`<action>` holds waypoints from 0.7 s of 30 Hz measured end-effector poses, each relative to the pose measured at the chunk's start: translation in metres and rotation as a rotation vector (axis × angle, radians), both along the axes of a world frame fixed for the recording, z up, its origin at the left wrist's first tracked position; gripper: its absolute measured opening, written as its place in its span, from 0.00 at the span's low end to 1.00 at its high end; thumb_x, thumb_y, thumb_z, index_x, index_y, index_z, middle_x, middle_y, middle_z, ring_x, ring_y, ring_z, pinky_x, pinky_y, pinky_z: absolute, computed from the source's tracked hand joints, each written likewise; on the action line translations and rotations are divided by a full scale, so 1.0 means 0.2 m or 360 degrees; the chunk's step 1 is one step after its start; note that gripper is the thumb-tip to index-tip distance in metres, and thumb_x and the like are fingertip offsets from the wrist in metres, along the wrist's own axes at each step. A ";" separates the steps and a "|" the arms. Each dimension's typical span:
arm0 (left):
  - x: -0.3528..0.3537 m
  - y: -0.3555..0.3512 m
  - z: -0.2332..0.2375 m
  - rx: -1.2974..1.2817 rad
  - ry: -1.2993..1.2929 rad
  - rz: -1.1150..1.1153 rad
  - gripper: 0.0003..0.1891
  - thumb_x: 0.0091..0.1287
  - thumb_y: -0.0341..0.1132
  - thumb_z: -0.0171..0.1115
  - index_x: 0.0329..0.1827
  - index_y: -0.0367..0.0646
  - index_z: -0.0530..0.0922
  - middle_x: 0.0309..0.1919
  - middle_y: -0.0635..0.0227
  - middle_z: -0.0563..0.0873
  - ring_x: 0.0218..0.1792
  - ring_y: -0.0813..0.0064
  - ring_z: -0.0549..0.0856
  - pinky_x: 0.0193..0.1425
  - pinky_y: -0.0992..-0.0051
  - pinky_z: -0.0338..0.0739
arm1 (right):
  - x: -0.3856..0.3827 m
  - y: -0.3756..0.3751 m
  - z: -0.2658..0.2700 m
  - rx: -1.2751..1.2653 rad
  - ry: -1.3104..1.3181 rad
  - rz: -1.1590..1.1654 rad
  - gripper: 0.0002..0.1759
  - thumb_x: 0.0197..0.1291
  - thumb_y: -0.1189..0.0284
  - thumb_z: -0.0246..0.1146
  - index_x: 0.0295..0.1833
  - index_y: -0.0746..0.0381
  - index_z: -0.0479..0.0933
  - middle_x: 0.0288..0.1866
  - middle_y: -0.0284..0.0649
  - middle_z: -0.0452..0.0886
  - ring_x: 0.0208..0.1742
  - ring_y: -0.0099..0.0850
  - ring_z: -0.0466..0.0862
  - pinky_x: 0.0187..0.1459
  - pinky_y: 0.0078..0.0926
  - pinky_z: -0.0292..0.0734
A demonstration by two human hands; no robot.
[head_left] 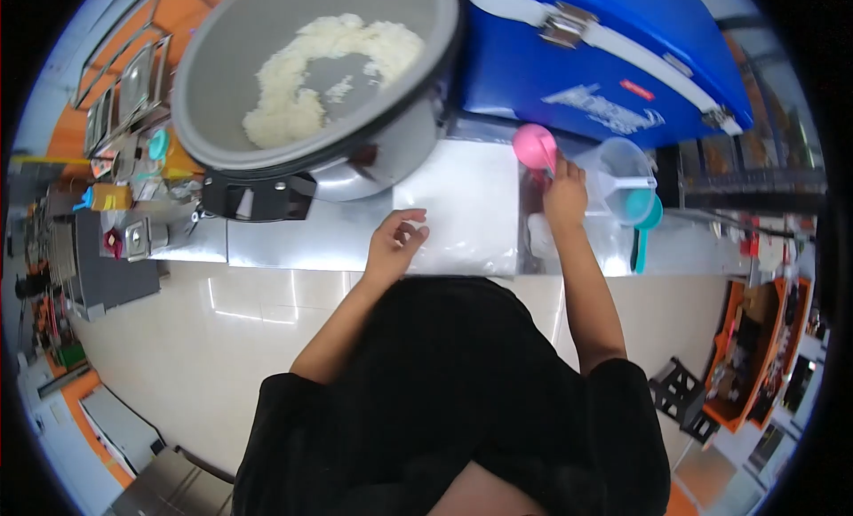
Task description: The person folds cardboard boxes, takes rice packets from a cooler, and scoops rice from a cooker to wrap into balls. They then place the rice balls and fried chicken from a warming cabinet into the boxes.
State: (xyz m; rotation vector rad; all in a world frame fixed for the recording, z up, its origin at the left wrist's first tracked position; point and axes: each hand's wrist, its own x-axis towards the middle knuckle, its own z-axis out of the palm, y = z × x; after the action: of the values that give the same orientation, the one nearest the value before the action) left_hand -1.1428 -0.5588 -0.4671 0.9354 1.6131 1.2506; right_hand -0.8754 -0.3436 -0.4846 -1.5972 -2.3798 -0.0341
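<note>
My right hand (566,194) has its fingers closed round the handle of a pink scoop (534,146), whose round bowl points up and left. Just right of that hand are a clear plastic jug (619,174) and a teal scoop (643,216). My left hand (396,242) is at the left edge of a stack of clear plastic bags (466,205), fingers apart and curved, with nothing in it. Up and to the left, a large grey pot (209,80) holds white rice (293,112), heaped in a ring along its inner side.
A big blue box (613,58) with white straps stands behind the steel counter (342,240). Left of the pot lie containers and small items. An orange crate (742,356) and a black stool (682,396) are at the lower right, beyond the counter.
</note>
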 end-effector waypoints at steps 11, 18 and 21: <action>-0.53 -0.38 0.38 0.1326 0.1317 0.0878 0.16 0.62 0.38 0.65 0.50 0.41 0.78 0.49 0.56 0.78 0.52 0.58 0.77 0.55 0.59 0.72 | 0.07 -0.18 0.79 0.0146 0.1462 0.0294 0.25 0.74 0.76 0.57 0.72 0.68 0.64 0.50 0.42 0.81 0.42 0.26 0.82 0.45 0.21 0.77; -0.73 -0.06 0.65 0.1711 0.1657 0.1032 0.23 0.59 0.61 0.70 0.51 0.62 0.79 0.48 0.76 0.78 0.59 0.65 0.76 0.74 0.55 0.60 | -0.92 0.06 1.61 0.0359 0.0103 0.0804 0.23 0.68 0.80 0.61 0.68 0.57 0.77 0.37 0.41 0.81 0.32 0.26 0.78 0.34 0.26 0.74; -0.79 -0.17 0.69 0.1123 0.1855 0.0401 0.24 0.51 0.72 0.70 0.33 0.65 0.81 0.37 0.88 0.81 0.57 0.75 0.76 0.77 0.59 0.55 | -1.30 0.23 1.56 0.0386 -0.0336 0.1031 0.21 0.64 0.79 0.60 0.63 0.59 0.79 0.37 0.46 0.83 0.35 0.40 0.84 0.38 0.36 0.79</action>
State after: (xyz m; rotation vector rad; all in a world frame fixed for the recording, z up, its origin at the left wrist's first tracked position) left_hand -1.3007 -0.5920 -0.3282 2.2498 2.2028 1.6050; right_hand -1.1345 -0.2970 -0.1716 -0.6987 -2.8079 -0.3585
